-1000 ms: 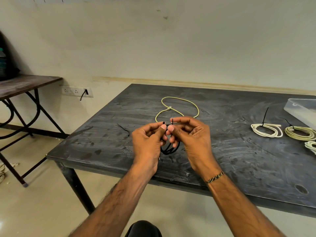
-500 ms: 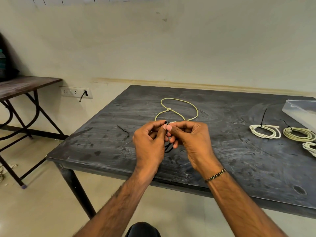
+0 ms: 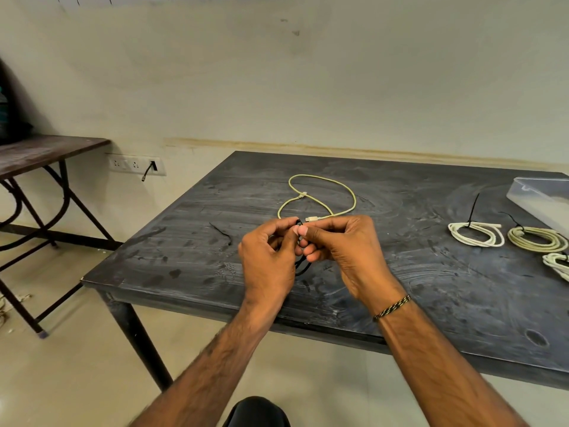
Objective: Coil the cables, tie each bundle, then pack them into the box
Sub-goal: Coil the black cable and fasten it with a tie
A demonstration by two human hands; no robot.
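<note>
Both hands are meeting above the near part of the dark bench [image 3: 400,318], fingertips pressed together around a small coil of black cable [image 3: 303,266]. The left hand [image 3: 268,260] is curling its fingers and thumb, pinching the top of the black bundle, while the right hand [image 3: 345,248] is pinching the same spot from the other side; its grip is closed on the bundle too, though the tie between the fingertips is too hidden to make out. A loop of the black cable is hanging below the hands, just over the bench. Behind the hands a yellow cable [image 3: 323,192] is lying loose in an open loop, uncoiled. A stray black tie [image 3: 221,234] is lying to the left of the hands. Well apart to the right, a white coil [image 3: 475,234] and a yellowish coil [image 3: 537,238] are resting side by side, each bound with a black tie, and another pale coil [image 3: 557,263] is showing at the frame edge. The clear box [image 3: 542,198] is sitting beyond them at the right edge.
</note>
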